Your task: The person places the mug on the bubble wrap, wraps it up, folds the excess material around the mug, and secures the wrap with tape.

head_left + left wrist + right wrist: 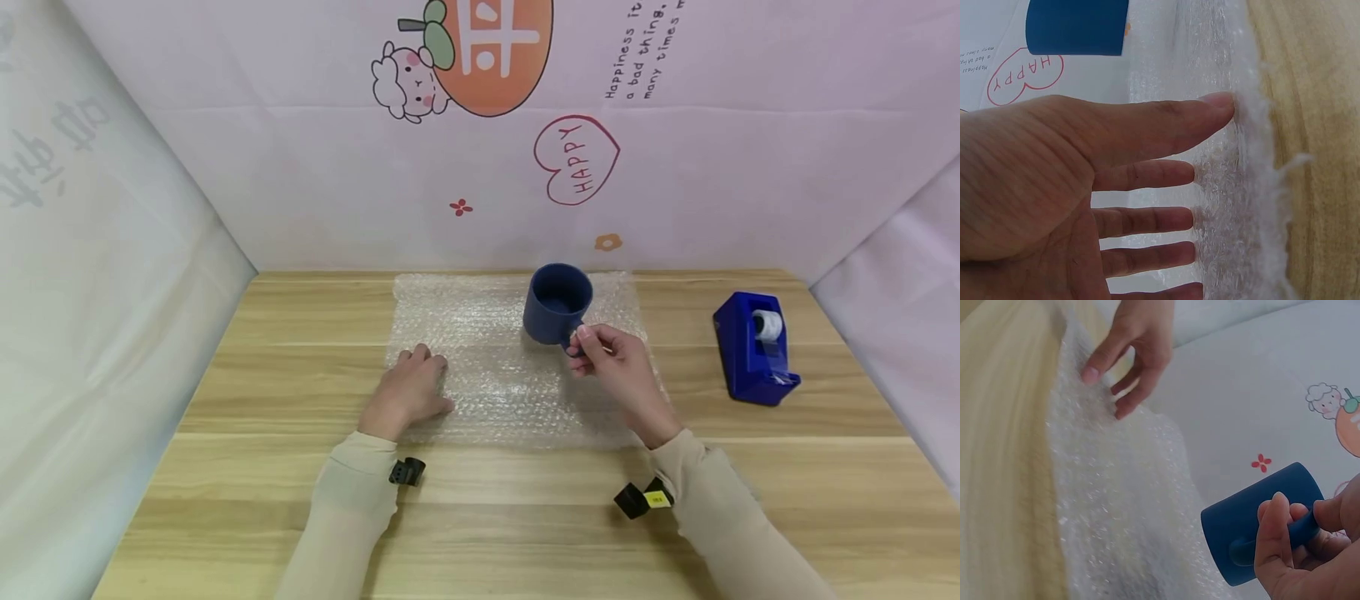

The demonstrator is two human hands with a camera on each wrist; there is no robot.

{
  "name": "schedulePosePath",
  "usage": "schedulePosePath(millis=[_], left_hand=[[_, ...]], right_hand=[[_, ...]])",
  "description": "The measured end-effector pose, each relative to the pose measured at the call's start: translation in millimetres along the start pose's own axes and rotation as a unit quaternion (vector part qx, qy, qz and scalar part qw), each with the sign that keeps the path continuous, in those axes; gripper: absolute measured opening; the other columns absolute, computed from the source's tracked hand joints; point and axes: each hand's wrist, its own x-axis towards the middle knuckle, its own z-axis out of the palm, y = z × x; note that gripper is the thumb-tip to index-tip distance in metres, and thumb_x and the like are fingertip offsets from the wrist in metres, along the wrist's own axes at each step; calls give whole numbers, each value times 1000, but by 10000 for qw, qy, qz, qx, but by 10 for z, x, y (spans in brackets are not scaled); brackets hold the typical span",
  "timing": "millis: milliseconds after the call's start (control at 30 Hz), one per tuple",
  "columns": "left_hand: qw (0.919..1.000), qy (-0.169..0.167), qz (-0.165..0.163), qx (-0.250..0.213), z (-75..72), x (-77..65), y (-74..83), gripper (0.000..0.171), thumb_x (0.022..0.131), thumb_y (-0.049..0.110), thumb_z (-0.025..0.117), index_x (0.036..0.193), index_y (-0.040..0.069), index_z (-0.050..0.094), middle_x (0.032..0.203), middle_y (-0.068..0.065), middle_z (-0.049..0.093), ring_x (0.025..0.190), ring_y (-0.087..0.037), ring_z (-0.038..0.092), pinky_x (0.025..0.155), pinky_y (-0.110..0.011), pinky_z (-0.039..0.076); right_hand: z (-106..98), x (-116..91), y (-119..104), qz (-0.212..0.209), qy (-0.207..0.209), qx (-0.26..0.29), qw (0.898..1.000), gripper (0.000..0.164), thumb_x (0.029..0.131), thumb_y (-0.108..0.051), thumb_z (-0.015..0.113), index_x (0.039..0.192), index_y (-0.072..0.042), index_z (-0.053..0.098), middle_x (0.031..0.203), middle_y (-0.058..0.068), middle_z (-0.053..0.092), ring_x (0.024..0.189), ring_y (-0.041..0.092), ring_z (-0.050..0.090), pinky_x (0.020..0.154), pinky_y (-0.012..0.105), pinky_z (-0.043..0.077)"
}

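Observation:
A dark blue mug [551, 312] is held upright by its handle in my right hand [622, 367], over the right part of a bubble wrap sheet [495, 400]. In the right wrist view, the thumb and fingers pinch the handle of the mug [1254, 512]. My left hand [411, 387] rests on the left side of the sheet with its fingers spread. Seen from the left wrist, the fingertips of the left hand [1035, 162] touch the bubble wrap [1229, 206], and the fingers are fairly straight.
A blue tape dispenser [750, 354] with a roll of clear tape stands at the right of the wooden table [285, 383]. A white printed cloth [337, 192] hangs behind the table's far edge, and more cloth hangs at both sides.

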Motion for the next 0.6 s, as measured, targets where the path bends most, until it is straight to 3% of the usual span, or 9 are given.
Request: schedulePosePath(millis=[133,600], left_hand=[[10000,43,6,1,-5,10,9,63,82,31,86,133,2,62,133,-20,54,118,-38,50,97,-52,50],[10000,25,-42,39,-9,35,31,65,81,30,87,134,2,62,133,-20,54,118,-38,50,97,-51,50]], right_hand=[[90,3,54,107,-123,41,9999,34,108,-15,50,108,18,58,99,23,65,78,13,68,72,26,60],[267,61,206,340,-422,68,9985,32,107,-14,51,106,17,60,98,24,64,76,17,67,69,27,60]])
